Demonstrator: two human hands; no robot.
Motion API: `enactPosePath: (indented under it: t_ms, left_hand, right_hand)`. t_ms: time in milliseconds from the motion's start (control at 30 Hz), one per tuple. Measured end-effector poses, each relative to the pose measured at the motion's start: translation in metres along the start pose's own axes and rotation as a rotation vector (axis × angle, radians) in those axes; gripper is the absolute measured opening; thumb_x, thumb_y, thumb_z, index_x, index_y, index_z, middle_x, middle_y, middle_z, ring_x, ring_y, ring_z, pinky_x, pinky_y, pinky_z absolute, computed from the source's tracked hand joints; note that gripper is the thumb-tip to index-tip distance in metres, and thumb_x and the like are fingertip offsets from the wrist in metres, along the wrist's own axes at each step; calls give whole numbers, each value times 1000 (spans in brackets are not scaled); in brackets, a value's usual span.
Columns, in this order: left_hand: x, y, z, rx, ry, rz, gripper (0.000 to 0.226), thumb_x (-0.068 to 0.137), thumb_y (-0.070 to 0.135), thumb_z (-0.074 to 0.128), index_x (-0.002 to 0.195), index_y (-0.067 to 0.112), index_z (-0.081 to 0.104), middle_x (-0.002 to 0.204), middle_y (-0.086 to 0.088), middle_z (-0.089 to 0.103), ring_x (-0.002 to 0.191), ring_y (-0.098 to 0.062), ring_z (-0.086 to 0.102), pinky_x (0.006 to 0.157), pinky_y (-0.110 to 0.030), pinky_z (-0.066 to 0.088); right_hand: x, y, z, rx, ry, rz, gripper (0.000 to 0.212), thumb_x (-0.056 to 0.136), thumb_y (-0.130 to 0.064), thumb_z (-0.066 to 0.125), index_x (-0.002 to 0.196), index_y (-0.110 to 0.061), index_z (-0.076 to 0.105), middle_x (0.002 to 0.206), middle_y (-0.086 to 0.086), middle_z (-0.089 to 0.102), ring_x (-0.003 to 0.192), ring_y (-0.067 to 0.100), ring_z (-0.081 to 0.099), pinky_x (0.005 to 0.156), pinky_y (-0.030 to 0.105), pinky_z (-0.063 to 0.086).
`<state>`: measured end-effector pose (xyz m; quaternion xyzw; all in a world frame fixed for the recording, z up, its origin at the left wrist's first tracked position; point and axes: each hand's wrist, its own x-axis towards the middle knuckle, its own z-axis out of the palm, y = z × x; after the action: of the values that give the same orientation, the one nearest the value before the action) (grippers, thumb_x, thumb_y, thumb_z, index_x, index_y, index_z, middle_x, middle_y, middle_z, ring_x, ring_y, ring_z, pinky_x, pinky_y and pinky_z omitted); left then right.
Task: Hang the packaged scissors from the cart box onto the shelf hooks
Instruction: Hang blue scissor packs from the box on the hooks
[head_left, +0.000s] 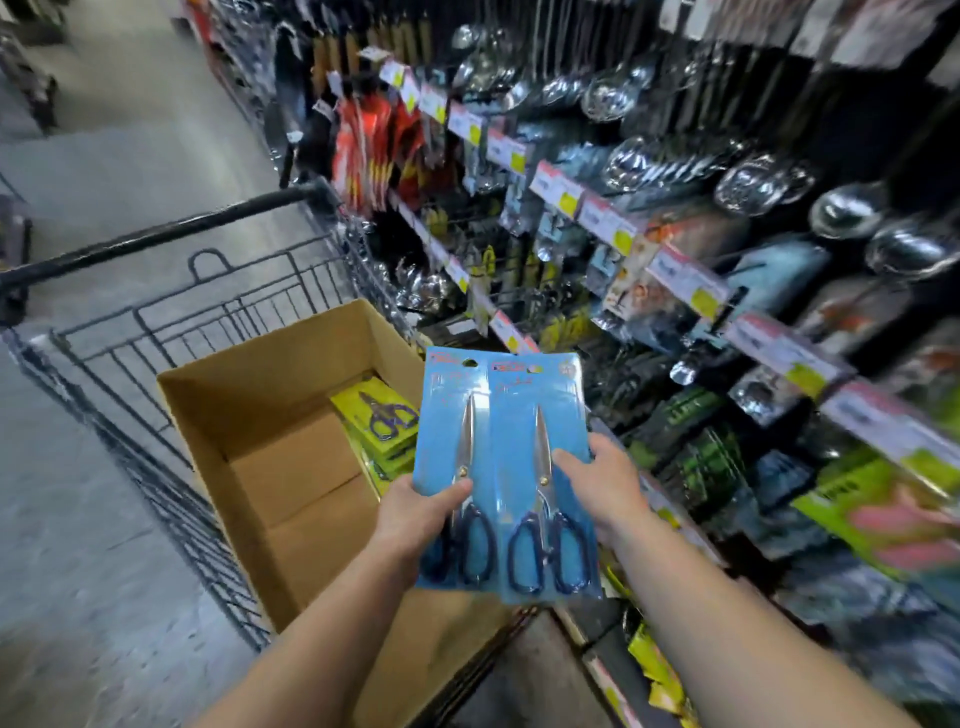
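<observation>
Two blue-carded packs of scissors are held side by side above the cart's right edge. My left hand grips the left blue pack, thumb across its front. The right blue pack is gripped at its right edge by my right hand, thumb on the card. Both scissors have dark blue handles pointing toward me. The open cardboard box sits in the wire cart and holds yellow-green packs of scissors at its far right corner. The shelf hooks are on the right, blurred.
The shelf rails carry price tags and hanging steel ladles, strainers and packaged utensils. Green and yellow packs hang low beside my right hand. The cart handle bar runs across the left. Grey aisle floor lies to the left.
</observation>
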<state>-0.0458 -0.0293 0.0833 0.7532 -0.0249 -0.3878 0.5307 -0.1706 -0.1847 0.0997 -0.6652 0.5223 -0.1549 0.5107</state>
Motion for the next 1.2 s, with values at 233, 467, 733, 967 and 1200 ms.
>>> enactPosePath:
  t_ms: [233,467,733,967,1200]
  left_hand:
    - [-30,-9,84,148,-220,59,20,82,16,80,81,16,59,81,1,67,76,-18,64,78,-33,53]
    - [-90,-50,158,314,-431,43,36,76,27,85,104,11,68,95,-4,75,84,-19,72,76,-35,60]
    - [-212,-119,234,467,-563,118,16,79,18,83,88,17,70,91,-6,76,86,-22,73,84,-42,59]
    - [-319,-180,303,560,-748,190,25,79,19,82,100,14,69,96,-3,74,86,-17,69,79,-28,55]
    - [-412,-237,363,684,-979,255,31,78,25,83,103,14,71,99,-2,74,85,-13,68,67,-22,49]
  right_hand:
    - [-42,63,-84,51,259,119,11,91,-24,65,101,-19,64,93,-6,65,75,9,59,56,13,41]
    - [-116,144,-159,248,398,288,22,89,-26,67,110,-21,65,105,-4,72,93,18,69,89,42,56]
    - [-234,238,-250,328,529,325,12,93,-20,64,104,-22,59,102,-3,67,92,16,64,80,26,48]
    - [-347,312,-323,374,705,387,16,93,-23,65,108,-19,63,101,-3,67,84,13,62,65,20,44]
    - [-462,372,-374,474,926,501,20,91,-23,66,110,-14,67,103,0,71,89,18,66,82,32,52]
